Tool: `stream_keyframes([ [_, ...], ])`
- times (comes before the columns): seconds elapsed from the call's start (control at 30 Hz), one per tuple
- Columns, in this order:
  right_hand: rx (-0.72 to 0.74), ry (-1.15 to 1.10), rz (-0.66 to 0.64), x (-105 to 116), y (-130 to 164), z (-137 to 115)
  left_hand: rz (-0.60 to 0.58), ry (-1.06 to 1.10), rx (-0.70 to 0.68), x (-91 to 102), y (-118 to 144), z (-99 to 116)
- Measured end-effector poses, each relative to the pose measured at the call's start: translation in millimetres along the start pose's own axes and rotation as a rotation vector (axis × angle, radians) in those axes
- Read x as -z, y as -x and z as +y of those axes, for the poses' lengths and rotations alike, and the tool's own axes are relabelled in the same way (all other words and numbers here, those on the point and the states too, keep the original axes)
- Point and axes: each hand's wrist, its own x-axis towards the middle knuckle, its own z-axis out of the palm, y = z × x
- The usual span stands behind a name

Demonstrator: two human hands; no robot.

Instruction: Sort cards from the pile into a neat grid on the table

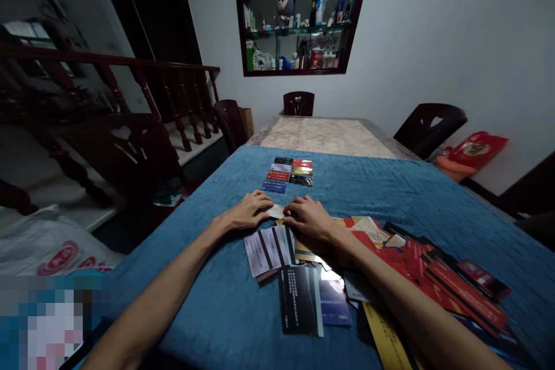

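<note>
Blue cloth (pixel 203 277) is covering the near part of the table (pixel 321 133), and here, right in the middle, both hands are working at one pale card (pixel 276 211)! The left hand (pixel 250 209) is holding its left end, fingers bent and nearly closed; the right hand (pixel 309 217) is holding the other end, thumb and fingers drawn together, so the card is lying in the narrow gap between them. Just beyond the hands, seven cards are sitting in two neat columns, four on the left, three on the right, the blue card (pixel 273 187) lying nearest. On the near side of the left hand, striped cards (pixel 264 251) are overlapping in a fan. Closer in, below the right hand, a black card (pixel 297 300) is lying beside a purple card (pixel 336 306), and a yellow card (pixel 385 335) is showing past the right forearm. Out to the right of that hand, red cards (pixel 468 295) are piling over one another! Well left of the left hand, a white bag (pixel 56 243) is slumping, and far ahead a chair (pixel 299 104) is standing at the table's end.
</note>
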Motion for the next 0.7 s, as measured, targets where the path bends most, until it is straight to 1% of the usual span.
stream_keyframes([
  [0.2, 0.001, -0.017, 0.026, -6.8, -1.1, 1.3, 0.029, -0.051, 0.003, 0.1, 0.3, -2.7],
  [0.33, -0.004, -0.017, 0.036, -9.1, -1.7, 1.7, 0.036, -0.078, 0.031, -0.7, 0.5, -3.3],
  [0.57, 0.003, -0.006, 0.114, -10.0, -1.5, 3.7, 0.081, 0.029, 0.029, -6.9, -2.6, -4.0],
  [0.7, -0.018, -0.017, 0.17, -7.8, -0.7, 2.9, 0.085, 0.118, 0.046, -4.8, -3.8, 1.3],
])
